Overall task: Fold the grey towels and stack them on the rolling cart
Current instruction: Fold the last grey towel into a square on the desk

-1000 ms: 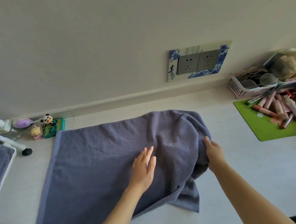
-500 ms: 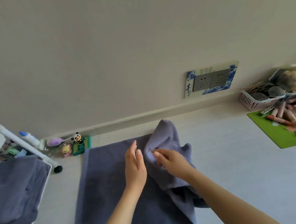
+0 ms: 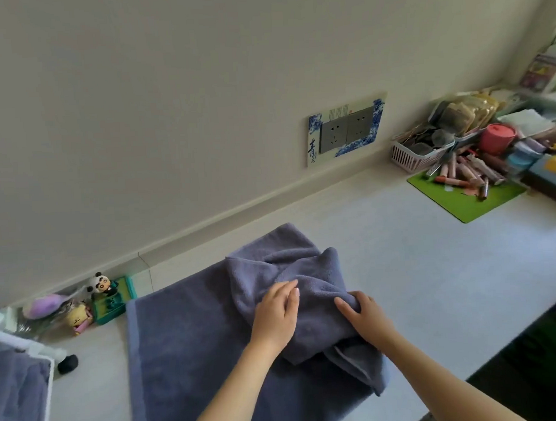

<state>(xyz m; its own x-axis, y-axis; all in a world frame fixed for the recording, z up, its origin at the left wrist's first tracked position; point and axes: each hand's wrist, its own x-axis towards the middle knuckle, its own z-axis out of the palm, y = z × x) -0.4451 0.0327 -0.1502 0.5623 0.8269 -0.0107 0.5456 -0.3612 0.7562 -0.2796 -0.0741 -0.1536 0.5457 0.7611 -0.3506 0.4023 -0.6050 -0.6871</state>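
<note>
Grey towel [image 3: 188,360] on white counter [image 3: 434,266], right end folded over onto its middle, bunched. Cart [image 3: 49,383] at left edge, holding another grey towel [image 3: 13,401]. Left hand [image 3: 275,313] flat on the fold, fingers straight. Right hand [image 3: 366,318] grips the folded edge, fingers curled round the cloth.

A single head-worn view is provided, directed forward and down, close above both hands' fingers [image 3: 286,293], wall beyond them.

My right hand [image 3: 364,318] hides its fingertips in the towel [image 3: 187,344], whose near edge leaves the picture.
</note>
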